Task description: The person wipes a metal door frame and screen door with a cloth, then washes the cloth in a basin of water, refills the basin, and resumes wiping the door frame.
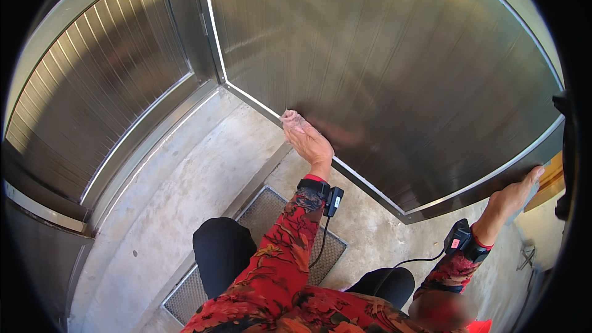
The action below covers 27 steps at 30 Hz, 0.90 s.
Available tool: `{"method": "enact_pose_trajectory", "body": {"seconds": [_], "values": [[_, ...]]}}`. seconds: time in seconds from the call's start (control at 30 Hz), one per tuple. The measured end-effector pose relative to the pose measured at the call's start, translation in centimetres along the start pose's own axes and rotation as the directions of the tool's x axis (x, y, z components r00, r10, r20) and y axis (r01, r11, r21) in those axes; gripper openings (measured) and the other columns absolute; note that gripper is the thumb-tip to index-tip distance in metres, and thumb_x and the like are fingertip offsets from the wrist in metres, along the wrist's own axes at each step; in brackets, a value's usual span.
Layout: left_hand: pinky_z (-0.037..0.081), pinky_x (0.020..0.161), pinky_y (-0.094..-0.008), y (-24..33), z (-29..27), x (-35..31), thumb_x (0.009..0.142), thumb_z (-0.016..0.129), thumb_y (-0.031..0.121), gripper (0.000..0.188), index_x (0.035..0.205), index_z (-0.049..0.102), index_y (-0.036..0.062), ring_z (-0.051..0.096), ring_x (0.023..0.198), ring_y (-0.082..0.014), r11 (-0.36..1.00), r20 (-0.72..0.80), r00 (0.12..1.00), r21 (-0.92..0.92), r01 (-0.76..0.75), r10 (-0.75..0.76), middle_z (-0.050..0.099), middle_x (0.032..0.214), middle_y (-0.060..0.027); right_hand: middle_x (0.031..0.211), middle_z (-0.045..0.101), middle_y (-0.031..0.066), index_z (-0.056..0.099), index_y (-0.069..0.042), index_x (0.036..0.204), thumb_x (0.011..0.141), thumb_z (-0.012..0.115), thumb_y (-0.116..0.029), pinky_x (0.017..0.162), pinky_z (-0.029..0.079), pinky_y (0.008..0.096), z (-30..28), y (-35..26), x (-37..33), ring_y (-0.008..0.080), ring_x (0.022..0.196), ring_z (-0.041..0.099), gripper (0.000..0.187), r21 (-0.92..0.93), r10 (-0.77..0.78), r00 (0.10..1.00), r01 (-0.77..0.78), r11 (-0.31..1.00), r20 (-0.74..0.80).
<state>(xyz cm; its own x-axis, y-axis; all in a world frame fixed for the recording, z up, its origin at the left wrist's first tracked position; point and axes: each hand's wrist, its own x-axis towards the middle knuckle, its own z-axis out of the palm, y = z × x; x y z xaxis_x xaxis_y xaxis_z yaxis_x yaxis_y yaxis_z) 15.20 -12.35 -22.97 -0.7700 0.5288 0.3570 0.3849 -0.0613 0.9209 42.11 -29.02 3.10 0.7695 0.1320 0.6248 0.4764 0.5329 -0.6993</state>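
Observation:
A tall metal door panel [370,86] with fine ridges and a bright strip along its border stands swung open before me. My left hand [310,143] presses a thin, pinkish crumpled cloth [294,118] to the lower border of that door; the cloth covers the fingertips. At the right, my right hand [510,198] holds the door's free edge, thumb along the near face and the other fingers mostly hidden behind.
A second ridged metal panel [117,68] stands at the left, joined to a frame beside the hinge. Below lies a pale concrete floor [166,197] with a step edge. A grey textured mat [262,209] lies under my knees. Something wooden [546,182] shows beyond the right hand.

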Motion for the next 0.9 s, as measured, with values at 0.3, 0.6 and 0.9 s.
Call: {"method": "enact_pose_trajectory", "body": {"seconds": [0.3,0.6,0.9], "values": [[0.026,0.112,-0.0422,0.9,-0.6,-2.9,0.098,0.035,0.029,0.053,0.136,0.031,-0.0071,0.036,0.130,-0.0357,0.931,-0.026,0.973,-0.295,0.214,-0.231,0.039,0.137,-0.0238,0.151,0.032,0.0109,0.032,0.003,0.144,0.098,0.042,-0.049,0.113,0.019,0.0291,0.4,-0.7,-0.5,0.0202,0.138,0.029,0.070,-0.107,-0.028,0.999,0.025,0.994,-0.032],[0.029,0.111,-0.0398,-4.0,0.8,6.0,0.099,0.032,0.018,0.044,0.136,0.031,-0.0050,0.039,0.130,-0.0332,0.897,-0.028,0.982,-0.413,0.159,-0.187,0.039,0.138,-0.0223,0.146,0.038,0.0167,0.038,0.004,0.140,0.095,0.046,-0.051,0.112,0.025,0.0354,-0.9,1.2,1.4,0.0272,0.131,0.039,0.072,-0.141,-0.063,0.996,0.053,0.989,-0.067],[0.027,0.110,-0.0323,-10.0,0.9,23.7,0.102,0.028,0.028,0.049,0.140,0.029,-0.0029,0.038,0.133,-0.0269,0.836,0.081,0.961,-0.479,0.269,-0.263,0.039,0.143,-0.0181,0.146,0.037,0.0174,0.035,0.002,0.142,0.096,0.043,-0.052,0.111,0.029,0.0382,0.3,0.0,0.7,0.0306,0.129,0.041,0.072,-0.090,0.055,0.992,-0.065,0.994,-0.112]]}}
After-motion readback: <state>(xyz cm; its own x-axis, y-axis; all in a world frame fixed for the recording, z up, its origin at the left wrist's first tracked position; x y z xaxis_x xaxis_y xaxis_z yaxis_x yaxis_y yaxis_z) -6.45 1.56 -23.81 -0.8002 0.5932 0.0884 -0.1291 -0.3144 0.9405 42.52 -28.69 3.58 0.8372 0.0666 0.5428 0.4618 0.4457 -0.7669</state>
